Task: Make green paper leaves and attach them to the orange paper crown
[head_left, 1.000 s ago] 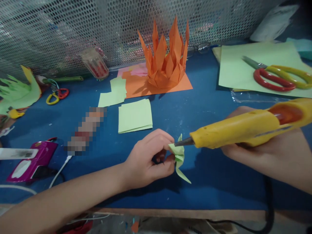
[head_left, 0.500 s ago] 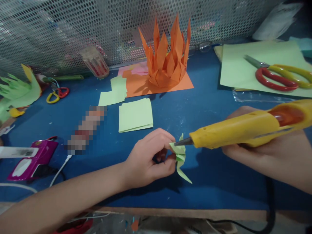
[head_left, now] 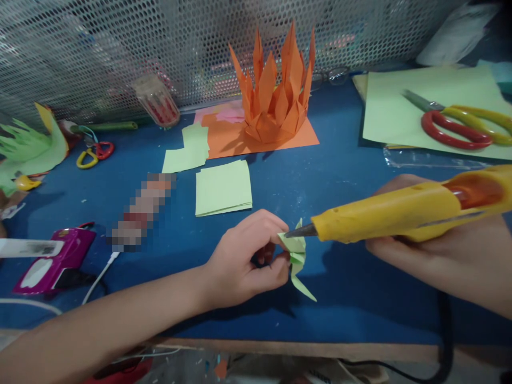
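Between the thumb and fingers of my left hand [head_left: 252, 256] is a small folded light-green paper piece [head_left: 298, 258], with one pointed end hanging down to the right. My right hand [head_left: 432, 256] is wrapped round a yellow hot glue gun [head_left: 388, 210], held level and pointing left. The gun's dark nozzle tip meets the upper part of the folded paper. Any glue at the tip is too small to make out. Behind my left hand lies a stack of light-green paper squares [head_left: 224, 186].
An orange folded-paper crown shape [head_left: 276, 114] stands on orange paper at the back. Red-and-yellow scissors [head_left: 456, 125] rest on green sheets at right; smaller scissors [head_left: 95, 154] lie left. A purple power strip [head_left: 54, 261] with cables sits at left. A perforated metal screen [head_left: 192, 48] runs behind.
Almost nothing differs. Both hands hold their places, with the nozzle still at the folded paper; the whole view has shifted very slightly.
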A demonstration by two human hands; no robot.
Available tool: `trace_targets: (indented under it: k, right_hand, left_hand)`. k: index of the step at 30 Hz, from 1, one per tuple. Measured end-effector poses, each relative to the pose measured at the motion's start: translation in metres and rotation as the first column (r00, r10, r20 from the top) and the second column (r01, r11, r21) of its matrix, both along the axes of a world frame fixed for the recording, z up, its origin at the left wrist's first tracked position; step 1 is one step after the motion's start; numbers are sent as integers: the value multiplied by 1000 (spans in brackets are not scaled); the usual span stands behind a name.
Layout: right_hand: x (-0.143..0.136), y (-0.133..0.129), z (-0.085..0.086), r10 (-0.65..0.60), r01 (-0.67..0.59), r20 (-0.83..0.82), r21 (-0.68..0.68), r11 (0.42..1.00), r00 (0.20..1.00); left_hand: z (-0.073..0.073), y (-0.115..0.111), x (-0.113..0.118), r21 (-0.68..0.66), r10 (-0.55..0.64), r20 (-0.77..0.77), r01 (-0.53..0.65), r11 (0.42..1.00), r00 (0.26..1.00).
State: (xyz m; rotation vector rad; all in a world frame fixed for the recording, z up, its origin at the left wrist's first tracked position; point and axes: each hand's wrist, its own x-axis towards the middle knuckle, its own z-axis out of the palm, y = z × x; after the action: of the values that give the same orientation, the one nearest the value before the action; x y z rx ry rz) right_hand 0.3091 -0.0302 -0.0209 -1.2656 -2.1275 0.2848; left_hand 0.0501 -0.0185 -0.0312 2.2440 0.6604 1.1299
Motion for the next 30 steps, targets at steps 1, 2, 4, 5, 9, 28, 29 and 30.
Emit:
trace_targets:
  k: [1, 2, 4, 5, 9, 28, 29, 30]
  right_hand:
    - [1, 1, 0, 2, -2, 4, 13, 1000, 1000]
    - [1, 2, 0, 2, -2, 2, 35, 999, 1000]
    - [1, 3, 1, 10, -11, 7, 83, 997, 1000]
    - [1, 4, 1, 26, -28, 23, 95, 995, 999]
    - [0, 7, 2, 50, -56, 56, 116, 992, 997]
    - [-2, 6, 2, 28, -36, 63, 146, 989, 998]
    - [-2, 6, 2, 28, -36, 55, 148, 988, 998]
    - [-1, 6, 2, 33, -40, 51, 147, 988, 998]
  left_hand:
    - [0, 0, 0, 3, -2, 2, 2, 1000, 1000]
    - [0, 0, 0, 7, -4, 3, 4, 1000, 1000]
    - [0, 1, 1, 16, -6, 4, 6, 1000, 1000]
    - [0, 1, 1, 19, -6, 4, 6, 1000, 1000]
    - [-1, 2, 1, 28, -9, 10, 8, 1000, 1000]
    - [-1, 2, 0, 41, -11, 14, 11, 999, 1000]
    - [0, 2, 0, 45, -7, 12, 7, 999, 1000]
    - [0, 2, 0, 51, -5, 11, 5, 999, 1000]
